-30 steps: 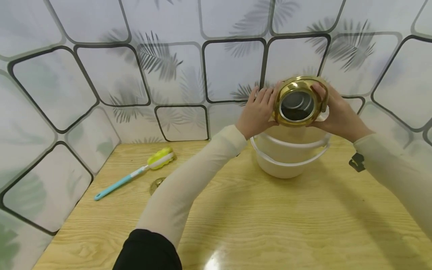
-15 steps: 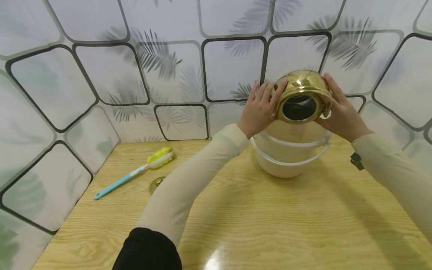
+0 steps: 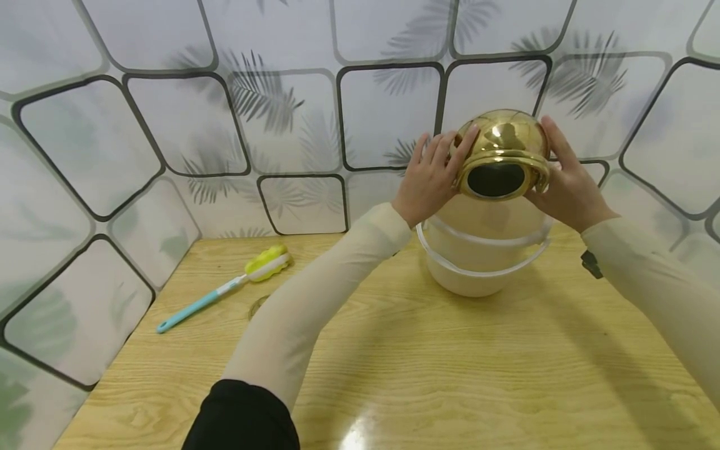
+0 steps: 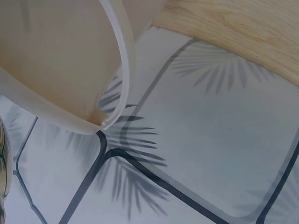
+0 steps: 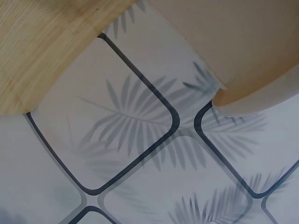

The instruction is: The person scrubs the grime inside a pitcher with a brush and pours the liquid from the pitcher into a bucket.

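Note:
A shiny gold teapot (image 3: 506, 136) is held up between both hands over the white bucket (image 3: 469, 278). Its round mouth tips down and towards me, dark inside. My left hand (image 3: 429, 181) grips its left side, with fingers laid over the body. On the right side my right hand (image 3: 572, 184) holds it by the curved handle and body; part of those fingers is hidden behind the pot. In the left wrist view, a sliver of gold shows at the left edge beside the bucket's rim (image 4: 126, 56). The right wrist view shows the bucket but no hand.
A sponge brush (image 3: 225, 287) with a blue handle and yellow head lies on the wooden table (image 3: 439, 375), left of my left arm. Beside it a round gold lid (image 3: 256, 306) is mostly covered by my sleeve. A patterned wall (image 3: 304, 125) stands right behind the bucket.
The teapot has tipped further over: its mouth has turned downward and more of its rounded body shows on top. Both hands keep hold and have risen slightly with it.

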A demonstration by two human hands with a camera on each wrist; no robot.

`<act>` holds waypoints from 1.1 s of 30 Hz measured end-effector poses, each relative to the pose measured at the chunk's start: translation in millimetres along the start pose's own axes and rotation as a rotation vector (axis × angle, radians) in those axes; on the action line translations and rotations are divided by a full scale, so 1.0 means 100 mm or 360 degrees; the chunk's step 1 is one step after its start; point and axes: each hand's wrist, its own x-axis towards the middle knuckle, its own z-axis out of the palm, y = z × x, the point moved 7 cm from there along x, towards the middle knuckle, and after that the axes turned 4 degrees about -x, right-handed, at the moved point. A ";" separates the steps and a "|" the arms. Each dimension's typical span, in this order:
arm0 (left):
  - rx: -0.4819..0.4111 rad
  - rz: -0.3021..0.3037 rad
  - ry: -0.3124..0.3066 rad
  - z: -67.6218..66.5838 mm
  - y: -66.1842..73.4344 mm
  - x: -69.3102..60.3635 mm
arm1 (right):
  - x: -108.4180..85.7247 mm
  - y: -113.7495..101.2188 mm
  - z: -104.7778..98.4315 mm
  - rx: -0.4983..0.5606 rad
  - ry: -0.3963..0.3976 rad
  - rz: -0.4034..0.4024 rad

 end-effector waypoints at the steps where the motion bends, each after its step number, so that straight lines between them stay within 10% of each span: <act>1: -0.0004 -0.0001 0.0014 -0.01 0.00 0.00 | 0.01 -0.02 0.00 -0.0065 0.0007 -0.0026; 17: -0.0064 0.0018 0.0145 -0.02 0.02 -0.03 | -0.09 0.05 -0.08 0.0229 0.0190 0.0291; 33: -0.0093 0.0041 0.0164 -0.06 0.03 -0.02 | -0.05 0.02 -0.15 0.0240 0.0226 0.0317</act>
